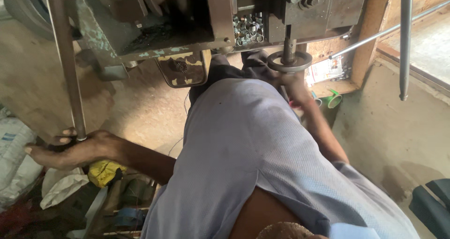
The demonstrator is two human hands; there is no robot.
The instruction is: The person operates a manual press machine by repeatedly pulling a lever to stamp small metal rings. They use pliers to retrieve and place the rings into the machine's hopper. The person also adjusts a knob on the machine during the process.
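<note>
Grey steel lever rod (pixel 70 75) stands upright at my left; my left hand (pixel 70 150) curls loosely around its lower end. My right hand (pixel 295 86), grip hidden, reaches beneath the round grey metal handwheel (pixel 289 61). Loose fingers could slip off.

Daylight enters from about two o'clock, where the window ledge (pixel 422 37) glows pale and washed out. The press machine (pixel 187 18) at twelve o'clock sits in deep shadow — its underside nearly black. The floor (pixel 136 108) is dim, warm-toned. Wide-lens bending shows at the edges — the clutter at seven o'clock is murky and soft.
</note>
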